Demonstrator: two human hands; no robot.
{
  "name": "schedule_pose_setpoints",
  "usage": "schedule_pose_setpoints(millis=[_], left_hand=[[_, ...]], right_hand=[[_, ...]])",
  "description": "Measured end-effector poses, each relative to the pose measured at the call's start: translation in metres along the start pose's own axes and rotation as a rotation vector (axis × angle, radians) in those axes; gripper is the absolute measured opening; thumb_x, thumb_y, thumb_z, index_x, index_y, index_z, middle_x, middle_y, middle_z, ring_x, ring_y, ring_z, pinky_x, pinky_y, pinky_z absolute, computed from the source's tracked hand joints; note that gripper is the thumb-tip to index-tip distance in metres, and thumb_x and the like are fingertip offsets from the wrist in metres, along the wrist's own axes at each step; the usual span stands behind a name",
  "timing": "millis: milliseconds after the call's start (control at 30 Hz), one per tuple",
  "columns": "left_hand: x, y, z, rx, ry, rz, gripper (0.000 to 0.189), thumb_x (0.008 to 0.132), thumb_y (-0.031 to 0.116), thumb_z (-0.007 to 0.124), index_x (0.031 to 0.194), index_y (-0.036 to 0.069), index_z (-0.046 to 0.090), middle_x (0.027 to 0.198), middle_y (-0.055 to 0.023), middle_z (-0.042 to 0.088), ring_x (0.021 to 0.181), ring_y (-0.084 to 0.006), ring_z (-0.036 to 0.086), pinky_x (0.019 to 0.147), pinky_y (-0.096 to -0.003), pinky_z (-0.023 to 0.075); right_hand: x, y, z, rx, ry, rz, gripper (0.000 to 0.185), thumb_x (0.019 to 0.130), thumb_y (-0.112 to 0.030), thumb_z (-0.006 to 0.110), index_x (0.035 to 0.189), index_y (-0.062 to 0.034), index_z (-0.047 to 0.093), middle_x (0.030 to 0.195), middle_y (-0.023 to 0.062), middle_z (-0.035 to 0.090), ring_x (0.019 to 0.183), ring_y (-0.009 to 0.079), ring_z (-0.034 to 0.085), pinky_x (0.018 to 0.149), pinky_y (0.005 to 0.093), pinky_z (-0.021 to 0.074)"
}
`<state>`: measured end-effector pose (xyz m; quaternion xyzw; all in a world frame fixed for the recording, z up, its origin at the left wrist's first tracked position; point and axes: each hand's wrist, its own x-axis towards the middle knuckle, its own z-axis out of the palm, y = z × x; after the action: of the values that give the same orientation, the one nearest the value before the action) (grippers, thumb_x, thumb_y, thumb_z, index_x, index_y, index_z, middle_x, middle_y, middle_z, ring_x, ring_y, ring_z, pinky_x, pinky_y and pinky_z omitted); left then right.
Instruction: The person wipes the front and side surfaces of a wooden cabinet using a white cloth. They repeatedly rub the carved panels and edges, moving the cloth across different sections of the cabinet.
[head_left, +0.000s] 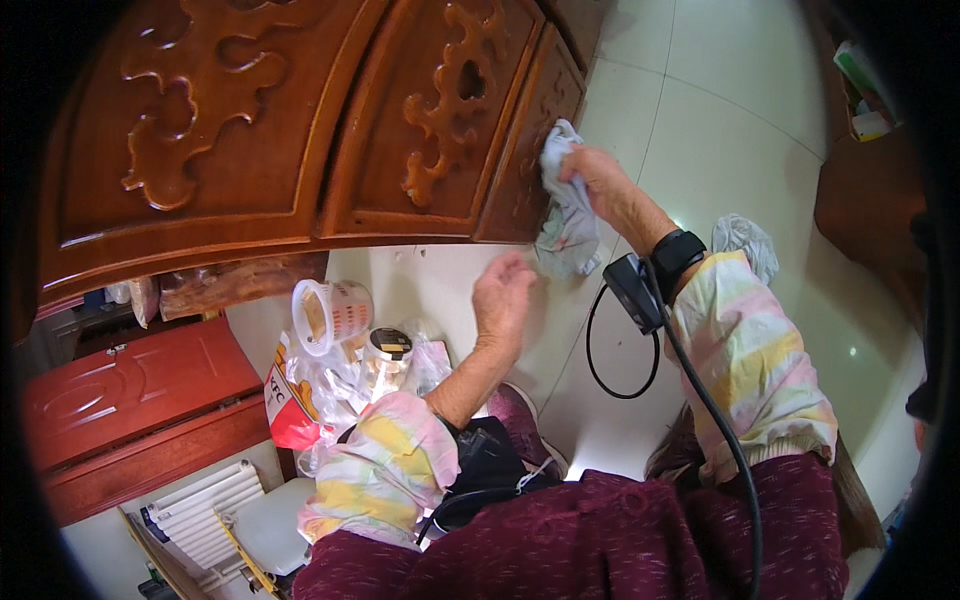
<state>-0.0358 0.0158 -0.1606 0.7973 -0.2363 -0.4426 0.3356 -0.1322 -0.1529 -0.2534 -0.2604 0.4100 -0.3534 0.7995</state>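
Observation:
My right hand (596, 176) grips a pale, damp-looking cloth (574, 232). The bunched top of the cloth lies against the narrow carved panel (532, 142) at the right end of a glossy brown wooden cabinet (420, 127), and its loose end hangs down near the floor. My left hand (504, 300) is held above the tiles below the cabinet's lower edge. It looks blurred, with loosely bent fingers and nothing seen in it. Carved scroll ornament (172, 135) stands out on the larger panels.
A white plastic basket (352, 311), a clear lidded jar (386, 364), plastic bags and a KFC bag (289, 405) stand at the left. A second crumpled cloth (745, 244) lies on the floor. A black cable (712, 405) hangs beside my right arm. Brown furniture (862, 210) stands right.

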Motion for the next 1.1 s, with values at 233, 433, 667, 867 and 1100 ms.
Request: schedule_pose_setpoints(millis=[233, 433, 667, 867, 1100], left_hand=[[-0.007, 0.001, -0.015, -0.326, 0.092, 0.298, 0.04, 0.082, 0.001, 0.05, 0.121, -0.006, 0.048, 0.113, -0.0148, 0.056, 0.107, -0.0213, 0.054, 0.095, -0.0305, 0.0399], [-0.013, 0.011, -0.017, -0.38, 0.069, 0.247, 0.048, 0.08, 0.002, 0.05, 0.126, -0.007, 0.042, 0.123, -0.0172, 0.05, 0.118, -0.0251, 0.048, 0.103, -0.0335, 0.0332], [-0.012, 0.003, -0.018, -0.353, 0.005, 0.302, 0.056, 0.079, 0.004, 0.048, 0.133, -0.007, 0.036, 0.133, -0.0207, 0.043, 0.128, -0.03, 0.039, 0.107, -0.0355, 0.0287], [-0.011, 0.002, -0.014, -0.347, -0.019, 0.329, 0.038, 0.084, 0.004, 0.051, 0.12, -0.003, 0.044, 0.124, -0.0139, 0.05, 0.119, -0.0211, 0.045, 0.097, -0.028, 0.0333], [-0.013, 0.005, -0.012, -0.36, -0.004, 0.34, 0.029, 0.082, 0.006, 0.059, 0.108, -0.003, 0.049, 0.099, -0.0089, 0.061, 0.092, -0.0143, 0.056, 0.087, -0.0271, 0.0431]], right_hand=[[-0.007, 0.003, 0.015, 0.251, 0.245, 0.135, 0.013, 0.077, -0.007, 0.054, 0.09, -0.0053, 0.055, 0.084, 0.008, 0.057, 0.075, 0.025, 0.056, 0.065, 0.0393, 0.0487], [-0.004, -0.003, 0.015, 0.239, 0.222, 0.149, 0.018, 0.075, -0.004, 0.054, 0.093, -0.0049, 0.055, 0.085, 0.0096, 0.056, 0.078, 0.026, 0.053, 0.07, 0.0423, 0.0463], [0.006, 0.001, 0.022, 0.045, 0.236, 0.094, 0.029, 0.075, -0.006, 0.058, 0.104, 0.0012, 0.055, 0.096, 0.0118, 0.058, 0.091, 0.0223, 0.052, 0.077, 0.0394, 0.0408], [0.013, 0.012, 0.004, 0.009, 0.191, 0.077, 0.013, 0.08, -0.01, 0.05, 0.091, -0.007, 0.058, 0.078, 0.0055, 0.057, 0.079, 0.0158, 0.051, 0.068, 0.0305, 0.0407], [-0.043, -0.035, -0.029, -0.252, 0.054, -0.059, 0.008, 0.075, -0.009, 0.051, 0.076, -0.0038, 0.055, 0.07, 0.0027, 0.051, 0.07, 0.0145, 0.05, 0.061, 0.0279, 0.0397]])
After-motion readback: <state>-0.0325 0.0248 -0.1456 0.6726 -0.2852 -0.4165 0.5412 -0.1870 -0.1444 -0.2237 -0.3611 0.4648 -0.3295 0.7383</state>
